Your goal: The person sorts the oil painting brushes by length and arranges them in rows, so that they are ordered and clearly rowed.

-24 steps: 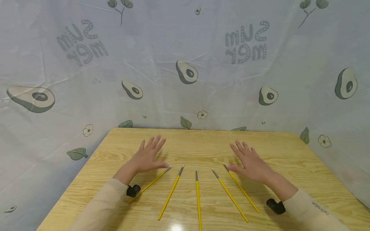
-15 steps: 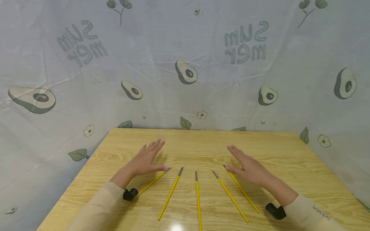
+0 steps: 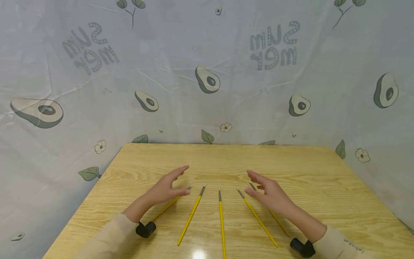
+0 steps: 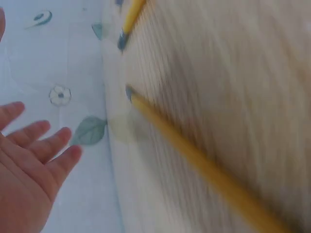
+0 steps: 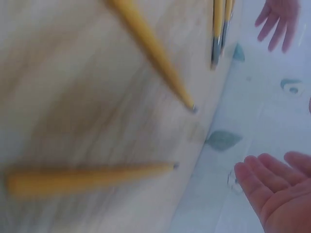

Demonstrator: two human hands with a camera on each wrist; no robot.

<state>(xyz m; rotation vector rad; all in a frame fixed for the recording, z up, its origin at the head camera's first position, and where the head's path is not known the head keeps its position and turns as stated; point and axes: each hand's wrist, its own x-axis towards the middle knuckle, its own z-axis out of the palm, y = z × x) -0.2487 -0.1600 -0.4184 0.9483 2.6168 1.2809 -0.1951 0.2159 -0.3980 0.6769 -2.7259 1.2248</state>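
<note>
Table, head view [image 3: 226,158]: pale wood grain, patterned curtain [image 3: 174,46] beyond far edge.
Fan on table, head view: leftmost brush [image 3: 166,208], second brush [image 3: 191,218], middle brush [image 3: 221,223], fourth brush [image 3: 259,220], rightmost brush [image 3: 279,222]; yellow handles near, tips far, probably spread so as to stay separate and easy to pick out.
Left hand, head view [image 3: 165,190]: hovers over far part of leftmost brush, partly hiding it; thumb well apart from fingers, nothing held; contact at thumb, cannot tell.
Right hand, head view [image 3: 273,194]: poised over rightmost brush, hiding its middle; thumb apart from slightly bent fingers, nothing gripped; raised pose presumably to leave brushes undisturbed.
Left hand, left wrist view: fingers spread and loose, apart from nearer of two blurred brushes.
Right hand, right wrist view: fingers extended, palm bare; left hand beyond, likewise loose; several brushes alongside, blurred.
</note>
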